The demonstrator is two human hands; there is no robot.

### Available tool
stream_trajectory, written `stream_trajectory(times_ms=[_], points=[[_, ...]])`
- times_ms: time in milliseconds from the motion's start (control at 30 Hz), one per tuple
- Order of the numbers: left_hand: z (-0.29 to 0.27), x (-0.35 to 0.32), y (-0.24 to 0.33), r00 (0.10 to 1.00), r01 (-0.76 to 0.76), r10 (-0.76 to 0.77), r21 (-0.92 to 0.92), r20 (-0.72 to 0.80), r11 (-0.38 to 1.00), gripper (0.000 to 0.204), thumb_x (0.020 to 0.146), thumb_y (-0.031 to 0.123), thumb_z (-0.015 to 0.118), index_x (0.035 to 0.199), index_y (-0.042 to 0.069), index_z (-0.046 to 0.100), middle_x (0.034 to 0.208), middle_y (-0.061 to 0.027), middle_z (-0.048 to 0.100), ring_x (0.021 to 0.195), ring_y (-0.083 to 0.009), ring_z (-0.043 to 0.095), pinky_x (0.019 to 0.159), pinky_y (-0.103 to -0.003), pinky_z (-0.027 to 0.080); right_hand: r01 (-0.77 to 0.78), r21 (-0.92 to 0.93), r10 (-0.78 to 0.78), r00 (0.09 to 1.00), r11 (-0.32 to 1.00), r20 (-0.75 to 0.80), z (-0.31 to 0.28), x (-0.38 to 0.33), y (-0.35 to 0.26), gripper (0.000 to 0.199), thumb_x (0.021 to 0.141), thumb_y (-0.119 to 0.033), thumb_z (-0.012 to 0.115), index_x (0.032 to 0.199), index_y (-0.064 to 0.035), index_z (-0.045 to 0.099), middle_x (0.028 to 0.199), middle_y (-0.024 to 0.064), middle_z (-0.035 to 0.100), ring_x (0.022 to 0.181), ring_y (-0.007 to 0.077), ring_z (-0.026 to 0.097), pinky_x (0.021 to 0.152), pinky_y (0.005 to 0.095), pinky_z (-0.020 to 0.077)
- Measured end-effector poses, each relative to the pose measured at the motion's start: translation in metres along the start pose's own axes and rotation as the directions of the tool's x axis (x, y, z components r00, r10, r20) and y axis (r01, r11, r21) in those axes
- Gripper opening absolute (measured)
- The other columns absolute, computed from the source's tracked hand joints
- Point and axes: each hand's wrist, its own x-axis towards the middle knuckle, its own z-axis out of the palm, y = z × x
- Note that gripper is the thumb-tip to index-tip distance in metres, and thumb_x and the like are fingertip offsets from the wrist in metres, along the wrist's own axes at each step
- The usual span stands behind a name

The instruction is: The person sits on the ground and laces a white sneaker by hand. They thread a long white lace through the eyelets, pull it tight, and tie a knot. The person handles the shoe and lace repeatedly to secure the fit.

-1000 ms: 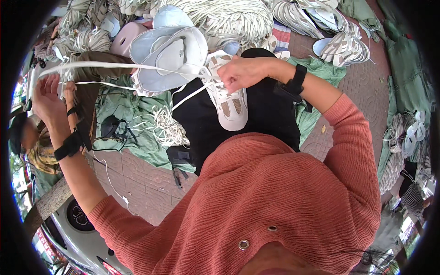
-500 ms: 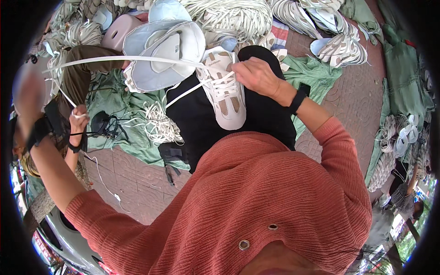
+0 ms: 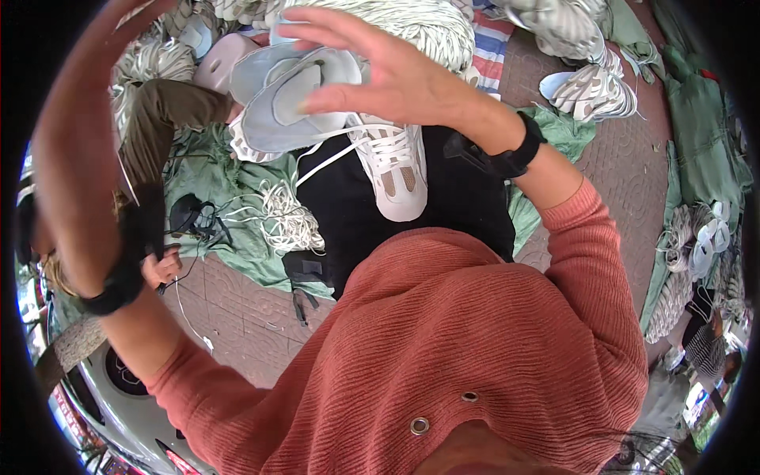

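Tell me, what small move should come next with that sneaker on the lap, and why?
Probably lower the right hand to the flat white lace: that hand is open and looks empty, while the lace runs leftward from the beige-and-white sneaker across the black fabric on the lap, apparently untouched there.

Wearer's two hands (image 3: 400, 81), one laced shoe (image 3: 396, 190), one lace tangle (image 3: 290, 218), one pink stool (image 3: 227, 57), seemingly one half-hidden co-worker's hand (image 3: 163, 267)

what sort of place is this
Probably an outdoor pavement used as a shoe-working spot: patterned paving underfoot, a silver car at the lower left, and bundled shoe uppers lying on the ground.
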Motion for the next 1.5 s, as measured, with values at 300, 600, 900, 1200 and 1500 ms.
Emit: stream_trajectory(times_ms=[300,600,900,1200,1500], points=[[0.161,-0.11,-0.022,0.912,0.385,-0.334,-0.218,0.238,0.897,0.029,0.089,0.016,0.063,0.113,0.001,0.056,0.114,-0.0162,0.062,0.109,-0.0258,0.059,0.096,-0.036,0.044,-0.274,0.542,0.352,0.935,0.795,-0.044,-0.205,-0.053,-0.071,0.027,0.1,-0.019,0.05,0.112,0.0045,0.055,0.07,-0.002,0.042,0.06,0.0067,0.038,0.055,0.0218,0.0314],[0.208,-0.219,-0.086,0.795,0.522,-0.46,-0.058,0.395,0.851,0.012,0.091,0.016,0.057,0.085,0.007,0.055,0.065,-0.0053,0.057,0.053,-0.0249,0.053,0.057,-0.036,0.044,-0.182,0.547,0.574,0.358,0.817,-0.737,-0.443,-0.296,-0.083,0.033,0.098,-0.004,0.045,0.128,0.0089,0.045,0.082,0.0006,0.042,0.066,0.0118,0.04,0.061,0.0224,0.0357],[-0.023,-0.303,-0.107,0.636,-0.238,-0.743,-0.862,0.211,-0.448,0.026,0.098,0.008,0.04,0.12,-0.006,0.046,0.062,0.0023,0.037,0.045,-0.0033,0.03,0.035,-0.016,0.027,-0.128,0.707,0.692,-0.142,0.696,-0.707,-0.374,-0.453,0.049,0.016,0.094,-0.006,0.051,0.105,0.0036,0.057,0.067,-0.0014,0.05,0.049,0.0095,0.04,0.042,0.0226,0.0326],[-0.06,-0.49,-0.175,0.033,-0.575,-0.998,-0.815,0.06,-0.068,0.027,0.098,0.009,0.037,0.116,-0.005,0.052,0.074,-0.0045,0.048,0.051,-0.01,0.038,0.045,-0.021,0.027,-0.257,0.873,0.901,-0.021,0.414,-0.433,-0.273,-0.352,0.092,0.02,0.098,-0.016,0.051,0.108,-0.0017,0.06,0.07,-0.0022,0.054,0.049,0.0065,0.037,0.042,0.0215,0.0272],[-0.009,-0.437,-0.1,0.148,0.736,-0.653,-0.359,-0.743,0.575,0.025,0.096,0.017,0.053,0.114,-0.001,0.055,0.108,-0.0133,0.06,0.08,-0.0184,0.055,0.07,-0.027,0.045,-0.738,0.561,0.9,0.144,0.374,-0.411,-0.229,-0.26,0.092,0.027,0.095,-0.02,0.054,0.115,-0.0029,0.06,0.08,0.0017,0.06,0.057,0.0065,0.04,0.049,0.0211,0.0307]])
